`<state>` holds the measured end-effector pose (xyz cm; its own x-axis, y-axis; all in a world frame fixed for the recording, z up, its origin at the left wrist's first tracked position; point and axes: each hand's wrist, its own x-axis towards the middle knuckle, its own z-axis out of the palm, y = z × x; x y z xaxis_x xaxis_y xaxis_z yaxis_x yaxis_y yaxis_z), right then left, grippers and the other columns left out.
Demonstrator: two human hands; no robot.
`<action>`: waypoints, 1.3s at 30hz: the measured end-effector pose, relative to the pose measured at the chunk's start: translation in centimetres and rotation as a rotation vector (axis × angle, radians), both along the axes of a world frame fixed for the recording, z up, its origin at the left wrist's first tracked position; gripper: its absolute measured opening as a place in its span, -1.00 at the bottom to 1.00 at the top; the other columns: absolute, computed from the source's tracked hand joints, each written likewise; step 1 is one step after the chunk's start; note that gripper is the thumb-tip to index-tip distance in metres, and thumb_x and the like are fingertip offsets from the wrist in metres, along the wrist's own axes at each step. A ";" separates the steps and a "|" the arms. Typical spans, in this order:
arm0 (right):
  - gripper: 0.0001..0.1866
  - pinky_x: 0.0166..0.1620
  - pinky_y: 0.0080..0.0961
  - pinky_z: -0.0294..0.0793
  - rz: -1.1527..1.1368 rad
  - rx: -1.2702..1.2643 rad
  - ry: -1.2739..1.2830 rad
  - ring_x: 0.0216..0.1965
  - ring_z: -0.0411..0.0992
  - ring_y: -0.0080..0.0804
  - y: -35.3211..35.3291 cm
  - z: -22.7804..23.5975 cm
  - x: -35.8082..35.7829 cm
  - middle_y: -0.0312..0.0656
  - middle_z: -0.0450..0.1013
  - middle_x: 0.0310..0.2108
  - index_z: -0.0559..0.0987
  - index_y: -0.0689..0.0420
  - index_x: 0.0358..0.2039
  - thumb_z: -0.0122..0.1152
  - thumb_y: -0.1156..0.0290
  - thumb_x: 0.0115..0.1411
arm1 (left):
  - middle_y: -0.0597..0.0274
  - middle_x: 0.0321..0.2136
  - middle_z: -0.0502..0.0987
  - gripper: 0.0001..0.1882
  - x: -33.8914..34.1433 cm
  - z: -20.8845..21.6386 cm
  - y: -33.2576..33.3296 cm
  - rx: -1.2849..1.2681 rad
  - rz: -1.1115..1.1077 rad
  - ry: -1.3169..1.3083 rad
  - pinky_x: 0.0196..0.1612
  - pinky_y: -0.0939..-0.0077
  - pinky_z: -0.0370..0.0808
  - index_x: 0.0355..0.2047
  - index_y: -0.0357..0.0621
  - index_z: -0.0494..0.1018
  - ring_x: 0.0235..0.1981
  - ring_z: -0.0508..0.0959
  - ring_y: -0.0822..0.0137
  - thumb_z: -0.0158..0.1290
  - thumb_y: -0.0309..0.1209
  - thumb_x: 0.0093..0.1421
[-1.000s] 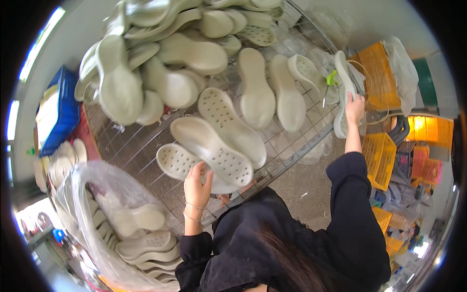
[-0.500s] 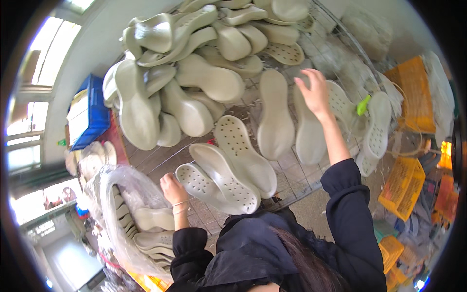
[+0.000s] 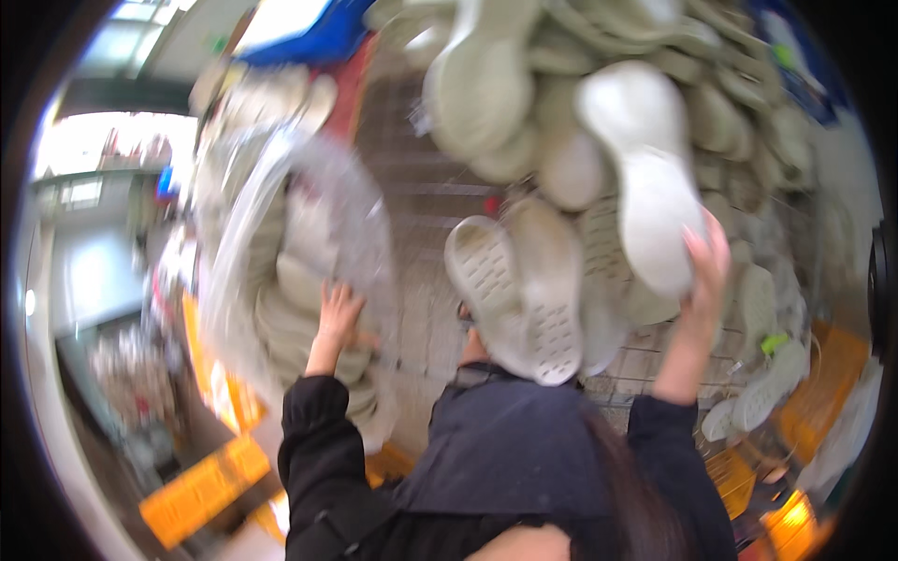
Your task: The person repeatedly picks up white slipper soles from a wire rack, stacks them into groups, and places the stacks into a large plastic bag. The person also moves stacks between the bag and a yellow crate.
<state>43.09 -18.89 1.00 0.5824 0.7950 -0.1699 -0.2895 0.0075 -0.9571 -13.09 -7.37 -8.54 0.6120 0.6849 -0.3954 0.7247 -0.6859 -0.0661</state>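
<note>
My right hand (image 3: pixel 706 266) grips the near end of a pale shoe sole (image 3: pixel 645 178), lifted above the mesh table with its smooth face up. To the left, my left hand (image 3: pixel 339 313) has its fingers spread over the mouth of a clear plastic bag (image 3: pixel 360 201). Stacked grey-beige soles (image 3: pixel 285 323) fill part of that bag, and whether my fingers touch them I cannot tell. In front of me lie a perforated sole (image 3: pixel 486 266) and another sole (image 3: pixel 554 280) partly overlapping it. The picture is blurred by motion.
A large heap of soles (image 3: pixel 571 164) covers the far side of the mesh table (image 3: pixel 645 374). A blue crate (image 3: pixel 323 37) stands at the far left. Orange crates sit at the lower left (image 3: pixel 206 491) and the right (image 3: pixel 828 379). Something bright green (image 3: pixel 773 344) lies near the right edge.
My view has turned left toward the bag. My right hand has taken hold of a sole and raised it. My left hand has moved from beside the perforated soles to the bag.
</note>
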 end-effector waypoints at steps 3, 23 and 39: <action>-0.21 -0.02 -0.21 0.48 0.032 0.144 -0.298 -0.08 0.48 -0.04 -4.0 0.8 -12.6 0.12 0.38 -0.04 0.28 0.35 0.09 0.34 0.17 -0.08 | -0.01 -0.09 0.35 -0.21 -2.1 1.9 -2.6 -0.002 0.285 0.001 0.32 -0.07 -0.02 -0.23 -0.17 0.44 0.10 0.27 -0.04 0.28 0.21 -0.33; -0.49 -0.14 -0.18 0.39 1.238 0.079 -0.827 -0.23 0.40 0.03 11.7 -12.7 -44.1 0.06 0.44 -0.29 0.47 0.18 -0.14 0.27 0.05 0.04 | 0.24 -0.23 0.53 -0.45 -19.4 10.1 -1.3 -0.109 1.266 -1.303 -0.35 0.65 0.48 0.16 -0.18 0.32 -0.31 0.54 0.40 0.14 -0.51 0.13; -0.51 -0.30 -0.30 0.44 0.389 -0.399 -1.127 -0.39 0.44 -0.05 -3.5 -14.0 -28.0 0.01 0.39 -0.30 0.41 0.26 0.09 0.12 0.38 0.14 | 0.05 -0.07 0.50 -0.39 6.4 1.8 -7.1 -1.346 0.987 -1.562 0.03 0.34 0.44 0.09 -0.29 0.32 -0.07 0.51 0.23 -0.15 0.04 0.34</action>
<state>15.12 -22.39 -12.97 0.2989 0.9543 0.0006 0.7709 -0.2411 -0.5896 -6.69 -14.44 -6.78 0.5534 0.7050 -0.4435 -0.2311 0.6415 0.7315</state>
